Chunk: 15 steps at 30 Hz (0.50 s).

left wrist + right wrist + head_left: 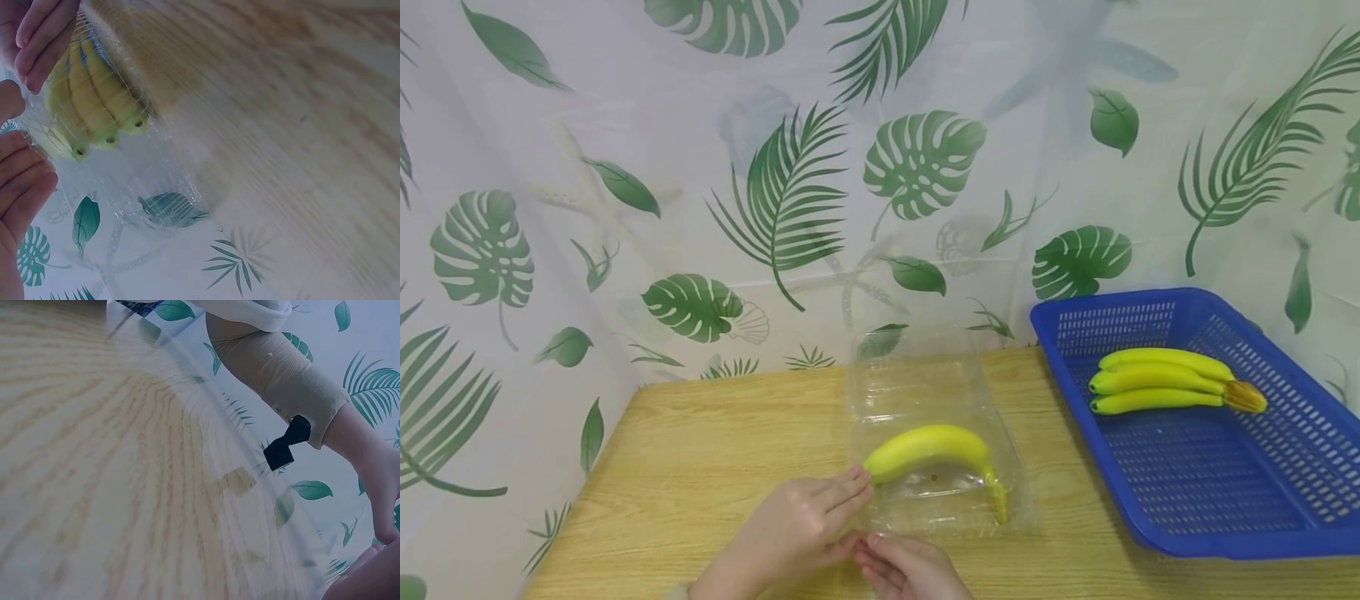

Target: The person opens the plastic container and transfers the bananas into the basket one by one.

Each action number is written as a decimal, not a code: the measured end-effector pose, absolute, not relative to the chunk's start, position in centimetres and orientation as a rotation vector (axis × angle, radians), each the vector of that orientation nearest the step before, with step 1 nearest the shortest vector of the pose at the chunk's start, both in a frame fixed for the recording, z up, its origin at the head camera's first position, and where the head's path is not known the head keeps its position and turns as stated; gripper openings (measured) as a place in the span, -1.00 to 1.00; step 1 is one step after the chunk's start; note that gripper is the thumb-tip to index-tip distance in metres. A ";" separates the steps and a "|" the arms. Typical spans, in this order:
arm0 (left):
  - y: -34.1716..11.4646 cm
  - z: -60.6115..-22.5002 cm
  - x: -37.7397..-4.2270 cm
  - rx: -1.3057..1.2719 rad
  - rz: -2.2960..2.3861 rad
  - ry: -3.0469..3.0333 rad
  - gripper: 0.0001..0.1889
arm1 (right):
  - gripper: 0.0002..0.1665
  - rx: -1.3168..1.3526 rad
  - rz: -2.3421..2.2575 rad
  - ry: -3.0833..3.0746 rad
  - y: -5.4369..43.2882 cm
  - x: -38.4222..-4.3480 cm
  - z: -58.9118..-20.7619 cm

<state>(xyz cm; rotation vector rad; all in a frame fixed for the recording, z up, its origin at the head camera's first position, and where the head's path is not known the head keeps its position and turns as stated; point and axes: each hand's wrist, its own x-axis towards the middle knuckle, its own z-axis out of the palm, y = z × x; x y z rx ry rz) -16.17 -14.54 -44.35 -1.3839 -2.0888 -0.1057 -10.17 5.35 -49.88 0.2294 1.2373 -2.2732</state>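
Observation:
A hinged clear plastic box [955, 527] stands open on the table with its lid [917, 383] raised at the back. One yellow banana [928, 446] lies in it, curved, with its stem at the front right. My left hand [805, 521] touches the left side by the banana's tip, its fingers mostly straight. At the front left corner is my right hand [913, 567], its thumb next to the left thumb; whether it pinches the rim is hidden. In the left wrist view bananas [94, 94] show through plastic, beyond both hands. The right wrist view shows mostly table.
A blue basket [1120, 492] sits to the right, with a bunch of three bananas [1165, 382] inside. The wooden table [722, 450] runs back to a leaf-patterned cloth [820, 192] behind and at the left.

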 end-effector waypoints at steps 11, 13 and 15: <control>-14.5 -44.6 -16.2 -1.363 -0.090 -2.075 -0.42 | -0.68 0.274 -2.283 1.262 5.0 -10.3 -50.2; -14.5 -44.6 -16.2 -1.369 -0.102 -2.059 -0.44 | -0.70 0.278 -2.292 1.266 5.0 -10.3 -50.3; -14.5 -44.6 -16.2 -1.379 -0.123 -2.039 -0.46 | -0.75 0.283 -2.299 1.267 5.0 -10.2 -50.3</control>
